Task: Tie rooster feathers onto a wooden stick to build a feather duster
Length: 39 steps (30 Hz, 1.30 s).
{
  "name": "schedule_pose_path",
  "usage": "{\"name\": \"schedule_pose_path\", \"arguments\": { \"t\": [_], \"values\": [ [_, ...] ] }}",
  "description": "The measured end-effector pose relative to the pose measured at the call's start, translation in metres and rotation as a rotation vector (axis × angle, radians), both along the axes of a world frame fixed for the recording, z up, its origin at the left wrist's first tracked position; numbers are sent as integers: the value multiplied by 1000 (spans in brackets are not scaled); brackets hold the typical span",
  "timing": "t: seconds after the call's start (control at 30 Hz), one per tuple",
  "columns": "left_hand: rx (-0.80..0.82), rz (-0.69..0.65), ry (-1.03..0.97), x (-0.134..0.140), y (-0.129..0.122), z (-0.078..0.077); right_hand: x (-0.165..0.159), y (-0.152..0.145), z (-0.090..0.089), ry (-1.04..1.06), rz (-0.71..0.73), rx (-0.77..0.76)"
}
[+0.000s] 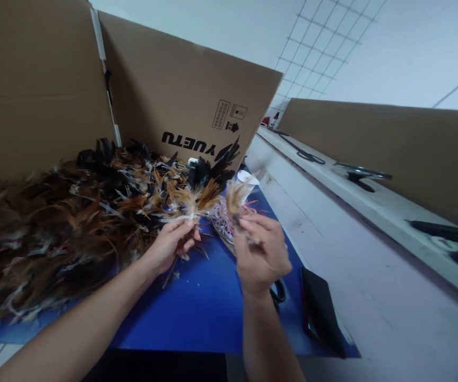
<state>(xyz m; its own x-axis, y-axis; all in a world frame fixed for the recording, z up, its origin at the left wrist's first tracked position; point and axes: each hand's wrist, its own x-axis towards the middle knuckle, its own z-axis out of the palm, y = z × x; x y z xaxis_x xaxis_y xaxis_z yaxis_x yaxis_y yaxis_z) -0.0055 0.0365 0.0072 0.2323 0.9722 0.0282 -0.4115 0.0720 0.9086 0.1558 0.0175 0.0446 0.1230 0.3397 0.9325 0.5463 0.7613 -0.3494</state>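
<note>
My left hand (178, 239) pinches a bunch of feathers (202, 196) by its pale base. The bunch fans upward, tan and orange low down and dark at the tips. To its right, my right hand (261, 249) is closed on a small tuft of tan feathers (235, 200), blurred by motion. The two bunches are apart. A large heap of brown, black and orange feathers (73, 223) lies left of my hands. Behind my right hand sits a tangle of pink and white strings (225, 218), partly hidden.
Cardboard panels (189, 90) stand at the back and left of the blue table (181, 313). A black phone-like object (322, 310) lies near the right edge. Black scissor-like handles (278, 293) show beside my right wrist. A ledge (332, 183) on the right holds scissors (310, 156).
</note>
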Motion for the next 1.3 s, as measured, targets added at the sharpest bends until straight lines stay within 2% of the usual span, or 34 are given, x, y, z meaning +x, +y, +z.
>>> {"name": "schedule_pose_path", "arguments": {
  "t": [0.07, 0.27, 0.43, 0.7, 1.0, 1.3],
  "values": [
    [-14, 5, -21, 3, -2, -2, -8, 2, -8, -159, -45, 54],
    [-98, -29, -112, 9, -8, -4, -24, 19, -39, -496, -40, 86],
    [-107, 19, -179, 12, -10, -3, -22, 26, -43, -631, -116, 77],
    [-41, 71, -97, 10, -10, -1, -29, 28, -48, -677, -152, 40],
    [49, -41, -25, 7, -7, -5, -28, 27, -46, -571, -63, 31],
    [21, 152, 24, 7, -4, -4, -33, 29, -51, -569, -38, 5]
  ]
}}
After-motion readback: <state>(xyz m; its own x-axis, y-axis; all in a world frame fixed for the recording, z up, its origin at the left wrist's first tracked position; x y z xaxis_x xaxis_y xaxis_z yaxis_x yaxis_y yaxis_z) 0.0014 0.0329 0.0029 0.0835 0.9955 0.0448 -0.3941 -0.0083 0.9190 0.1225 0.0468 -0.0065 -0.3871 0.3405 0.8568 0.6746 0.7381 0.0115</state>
